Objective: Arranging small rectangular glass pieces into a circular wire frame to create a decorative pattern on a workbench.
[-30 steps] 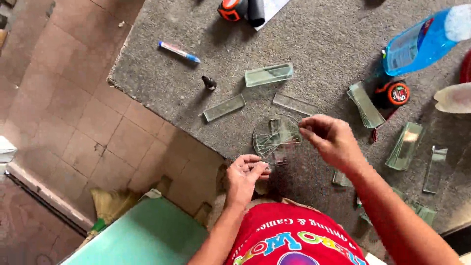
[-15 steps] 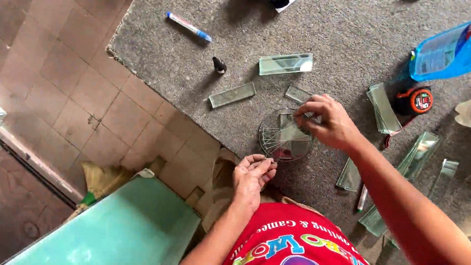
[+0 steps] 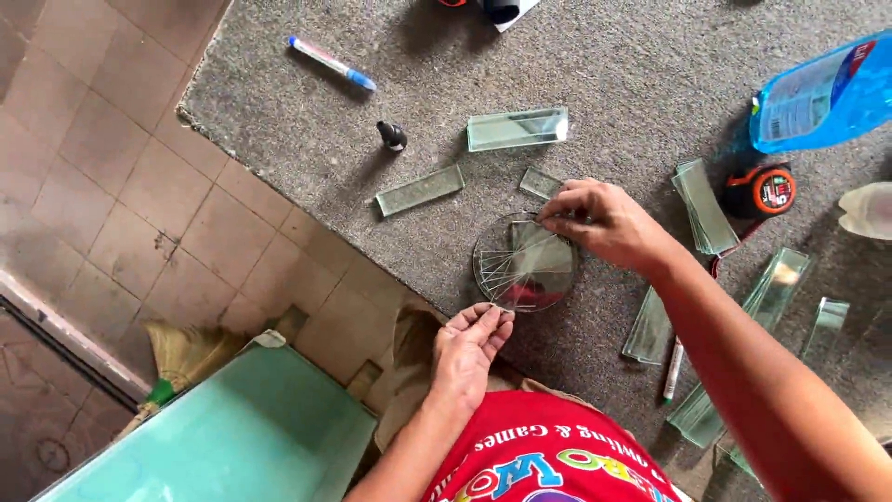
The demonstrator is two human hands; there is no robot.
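Note:
A round glass disc (image 3: 525,263), scored with lines, is held flat just above the grey carpeted tabletop (image 3: 307,121). My right hand (image 3: 595,221) pinches its far edge with fingertips. My left hand (image 3: 469,349) pinches its near edge between thumb and fingers. Both hands grip the same disc, one on each side. My red printed shirt shows at the bottom.
Glass strips (image 3: 418,191) and a thicker glass block (image 3: 517,128) lie beyond the disc. A small black bottle (image 3: 392,136), blue-capped marker (image 3: 331,63), tape measure (image 3: 760,191), blue plastic bottle (image 3: 822,93), stacked glass pieces (image 3: 704,206) lie around. Table edge drops left to tiled floor (image 3: 102,186); green sheet (image 3: 232,437) below.
The view has shifted, so the disc sits nearer the frame's middle. My left hand has risen from below to take the disc's near edge; my right hand keeps its hold.

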